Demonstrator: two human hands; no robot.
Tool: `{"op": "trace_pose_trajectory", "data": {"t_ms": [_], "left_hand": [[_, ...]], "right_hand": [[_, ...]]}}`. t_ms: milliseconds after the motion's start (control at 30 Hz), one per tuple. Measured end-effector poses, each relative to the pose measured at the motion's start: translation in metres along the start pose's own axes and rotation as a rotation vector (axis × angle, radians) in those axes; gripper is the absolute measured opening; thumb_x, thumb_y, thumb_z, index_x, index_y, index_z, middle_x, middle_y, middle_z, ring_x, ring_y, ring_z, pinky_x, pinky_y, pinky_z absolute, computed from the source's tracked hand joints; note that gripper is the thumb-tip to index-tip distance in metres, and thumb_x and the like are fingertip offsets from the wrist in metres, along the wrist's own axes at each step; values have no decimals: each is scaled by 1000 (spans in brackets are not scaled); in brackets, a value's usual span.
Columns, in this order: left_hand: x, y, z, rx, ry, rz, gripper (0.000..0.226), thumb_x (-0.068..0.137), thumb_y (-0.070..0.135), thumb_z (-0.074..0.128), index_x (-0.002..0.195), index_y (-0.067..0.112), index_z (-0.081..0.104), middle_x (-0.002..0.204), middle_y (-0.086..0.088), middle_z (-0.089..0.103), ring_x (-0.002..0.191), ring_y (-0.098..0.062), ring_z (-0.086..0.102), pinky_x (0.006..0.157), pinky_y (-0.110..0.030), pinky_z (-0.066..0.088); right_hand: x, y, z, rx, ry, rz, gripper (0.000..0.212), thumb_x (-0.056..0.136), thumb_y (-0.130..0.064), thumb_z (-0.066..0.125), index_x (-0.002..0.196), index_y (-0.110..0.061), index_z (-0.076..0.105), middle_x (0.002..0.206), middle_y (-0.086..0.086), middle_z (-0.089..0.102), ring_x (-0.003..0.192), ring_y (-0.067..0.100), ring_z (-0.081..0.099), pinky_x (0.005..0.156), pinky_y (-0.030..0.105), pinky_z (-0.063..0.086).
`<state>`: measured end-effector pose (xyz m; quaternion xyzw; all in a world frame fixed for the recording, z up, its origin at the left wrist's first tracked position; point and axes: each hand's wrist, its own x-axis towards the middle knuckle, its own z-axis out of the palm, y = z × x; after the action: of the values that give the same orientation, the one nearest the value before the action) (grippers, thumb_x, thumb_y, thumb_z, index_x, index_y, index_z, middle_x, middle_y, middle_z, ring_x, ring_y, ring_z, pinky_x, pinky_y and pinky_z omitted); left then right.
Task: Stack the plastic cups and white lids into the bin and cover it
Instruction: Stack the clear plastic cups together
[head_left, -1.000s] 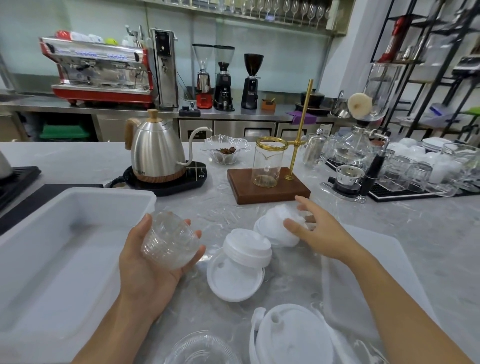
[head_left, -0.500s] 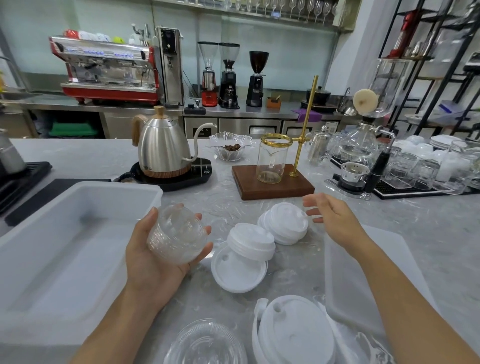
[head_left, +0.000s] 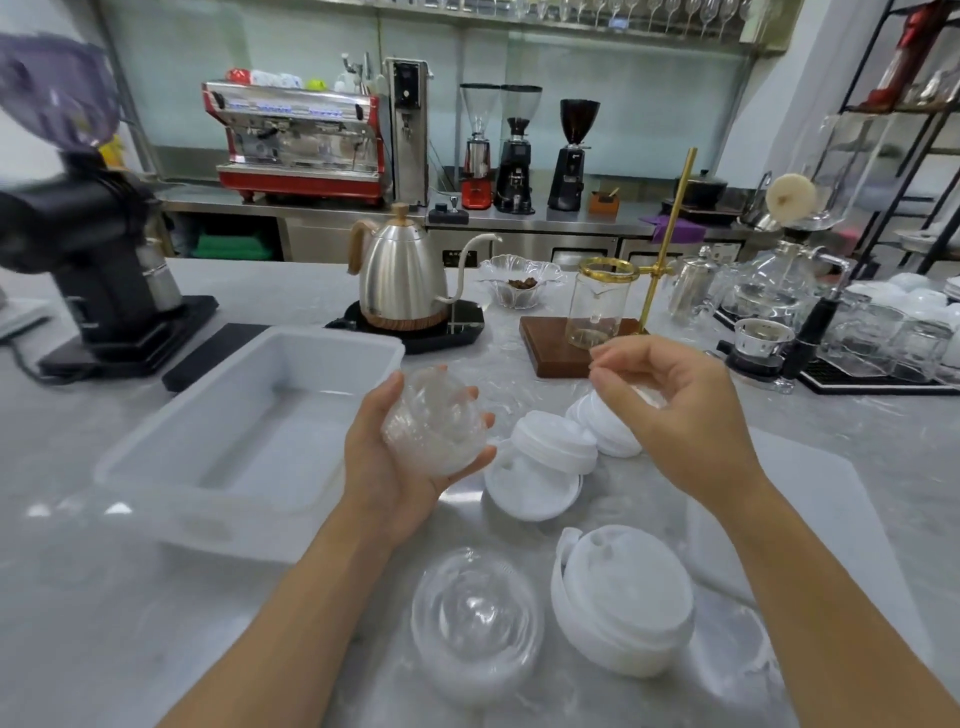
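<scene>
My left hand (head_left: 395, 467) grips a clear plastic cup (head_left: 436, 426) held on its side just right of the white bin (head_left: 156, 483), which has nothing inside. My right hand (head_left: 675, 410) hovers above a stack of white lids (head_left: 608, 431), fingers loosely curled and holding nothing that I can see. More white lids (head_left: 550, 447) lie between my hands, one resting on a flat lid (head_left: 524, 493). A larger lid stack (head_left: 623, 603) and nested clear cups (head_left: 478, 618) sit near the counter's front. The bin's flat translucent cover (head_left: 815, 525) lies under my right forearm.
A steel kettle (head_left: 402, 275) on a black base stands behind the bin. A wooden stand with a glass beaker (head_left: 597, 312) is just beyond my right hand. A black grinder (head_left: 98, 249) stands far left, and glassware (head_left: 878, 338) crowds the right.
My right hand lifted off the lid stack and rose, its fingers curling. My left hand kept the cup and shifted slightly toward the bin. The camera turned left.
</scene>
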<state>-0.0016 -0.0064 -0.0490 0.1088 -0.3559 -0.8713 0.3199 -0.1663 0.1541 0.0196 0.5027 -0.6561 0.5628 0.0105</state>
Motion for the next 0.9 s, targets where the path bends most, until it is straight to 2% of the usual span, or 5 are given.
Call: {"op": "trace_pose_trajectory", "data": {"t_ms": [133,233,333,467,900], "left_hand": [[-4,3,-3,36,7,36,45,81,49,61,112,19,66,111,-12,68,99,-33,68,76,-46,61],[-3,1,-6,60,26,41,39,77,46,67,102,16,68,105,-11,65,97,-33,62,75,-47,58],[-4,-1,-11,112,95,34,38,76,44,69,98,14,68,100,-9,64,95,-30,61,74,-45,59],[-5,-3,-15,108,105,35,42,78,42,67,108,13,60,99,-10,62,90,-30,62,70,-43,58],[-2,-5,-21,73,133,-1,39,79,42,67,103,12,63,103,-13,60,100,-34,58,74,-45,56]], "right_hand": [[-36,-49,17,-65,-270,-5,14,82,-25,76,94,-28,69,99,-17,70,99,2,64,86,13,48],[-63,-65,34,-286,-706,39,51,76,-48,78,119,-49,52,118,-39,53,116,-14,46,91,4,36],[-80,-64,53,-565,-944,-35,83,72,-61,74,141,-35,36,138,-24,42,125,-3,40,103,19,36],[-85,-55,75,-733,-1007,-87,89,63,-67,75,131,-22,38,124,-7,49,115,17,50,97,39,45],[-77,-41,89,-653,-1084,-90,69,64,-46,76,123,-37,41,108,-11,40,102,14,39,87,33,46]]}}
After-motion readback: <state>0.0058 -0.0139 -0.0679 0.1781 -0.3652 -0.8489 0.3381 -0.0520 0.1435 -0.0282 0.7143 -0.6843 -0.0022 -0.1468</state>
